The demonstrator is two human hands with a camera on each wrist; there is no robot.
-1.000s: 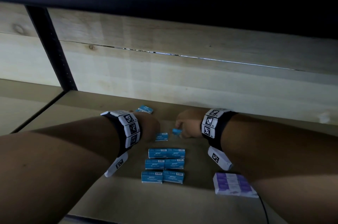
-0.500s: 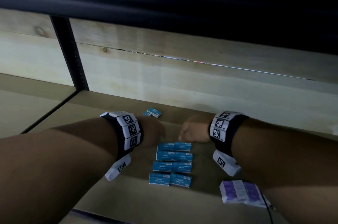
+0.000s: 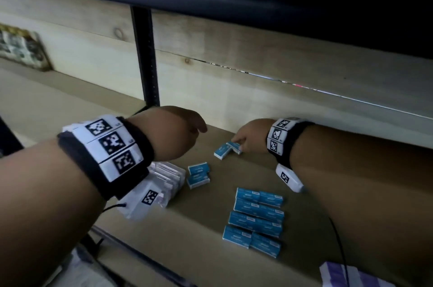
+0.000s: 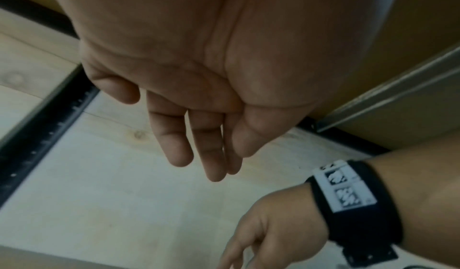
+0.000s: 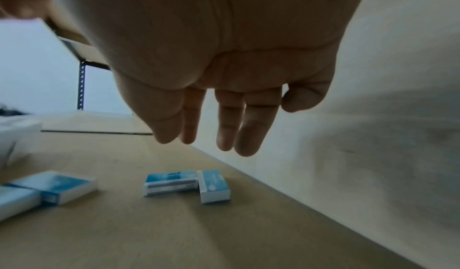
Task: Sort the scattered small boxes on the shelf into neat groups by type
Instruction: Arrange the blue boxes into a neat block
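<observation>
Right hand (image 5: 224,67) empty, fingers loose above two small blue cardboard boxes (image 5: 185,184); left hand (image 4: 199,76) empty too. Sloppy grab could scatter them across brown shelf (image 3: 210,263).

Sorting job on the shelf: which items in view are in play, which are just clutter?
In play:
- neat block of blue boxes
- loose blue pair beside the white packets
- blue pair under the right hand
- white packets
- purple boxes

Clutter:
- shelf post
- blurred pack in the next bay
</observation>
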